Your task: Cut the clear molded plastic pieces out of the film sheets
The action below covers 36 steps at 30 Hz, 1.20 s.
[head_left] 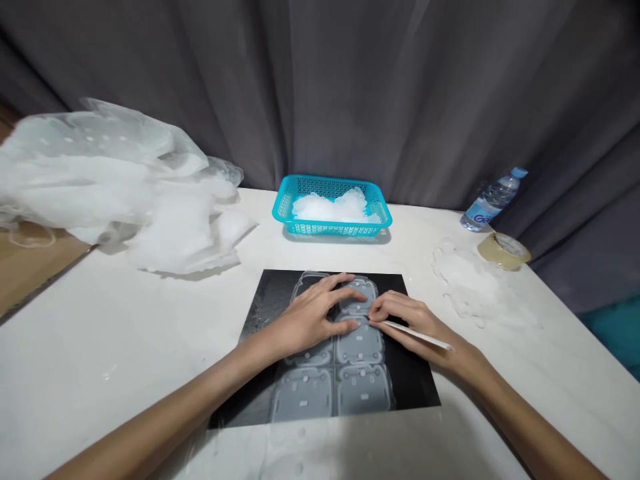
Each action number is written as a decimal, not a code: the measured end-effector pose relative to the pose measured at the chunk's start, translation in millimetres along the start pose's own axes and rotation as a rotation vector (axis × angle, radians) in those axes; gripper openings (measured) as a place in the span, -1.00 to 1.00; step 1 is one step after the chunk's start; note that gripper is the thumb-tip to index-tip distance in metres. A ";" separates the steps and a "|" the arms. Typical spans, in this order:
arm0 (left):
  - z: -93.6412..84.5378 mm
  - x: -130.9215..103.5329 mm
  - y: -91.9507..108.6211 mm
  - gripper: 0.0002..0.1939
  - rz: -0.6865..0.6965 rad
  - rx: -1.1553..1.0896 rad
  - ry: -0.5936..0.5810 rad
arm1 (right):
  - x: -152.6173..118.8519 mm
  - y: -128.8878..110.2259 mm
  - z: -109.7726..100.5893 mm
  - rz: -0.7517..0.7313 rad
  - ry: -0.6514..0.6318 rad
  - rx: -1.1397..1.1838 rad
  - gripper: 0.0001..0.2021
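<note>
A translucent plastic sheet of moulded rounded-square panels (361, 390) lies over a flat black board (417, 387), its near end reaching past the board onto the white table. My left hand (325, 307) rests on the upper panels with its fingers spread. At the right edge of the sheet, my right hand (413, 320) pinches a slim white pen-like tool (420, 335). The tool's tip is hidden by the fingers, close to the line between two panels.
A turquoise basket (333, 229) holding clear plastic pieces stands at the back. Piled plastic bags (125, 180) lie at left beside cardboard (45, 263). At right are a water bottle (493, 203), a tape roll (504, 252) and a clear plastic scrap (470, 283).
</note>
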<state>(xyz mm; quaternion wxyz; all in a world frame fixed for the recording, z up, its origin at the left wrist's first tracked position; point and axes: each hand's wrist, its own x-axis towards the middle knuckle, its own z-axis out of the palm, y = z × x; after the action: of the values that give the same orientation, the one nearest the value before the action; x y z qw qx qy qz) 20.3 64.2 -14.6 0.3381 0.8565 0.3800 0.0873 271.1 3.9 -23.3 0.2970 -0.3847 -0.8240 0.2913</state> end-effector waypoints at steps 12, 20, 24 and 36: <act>5.0 2.4 -7.5 -0.09 -0.011 -0.101 0.075 | 5.9 11.0 20.2 -0.312 0.057 -0.631 -0.75; 7.5 1.1 -18.3 0.21 -0.087 -0.076 -0.004 | 50.4 44.1 -47.2 0.060 0.549 -0.227 -0.74; 4.2 -0.4 -21.9 0.15 -0.046 -0.058 -0.069 | 66.7 66.6 -100.7 0.224 0.797 -0.190 -0.64; -18.3 4.1 5.2 -0.14 -0.020 -0.677 0.033 | 24.7 -0.3 -45.9 0.252 0.274 0.383 -0.73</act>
<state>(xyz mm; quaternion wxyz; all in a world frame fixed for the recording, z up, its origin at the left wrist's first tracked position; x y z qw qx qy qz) 18.8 74.0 2.1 0.5980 0.6903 0.3434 0.2192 290.7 35.2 13.4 0.4347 -0.4568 -0.6516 0.4217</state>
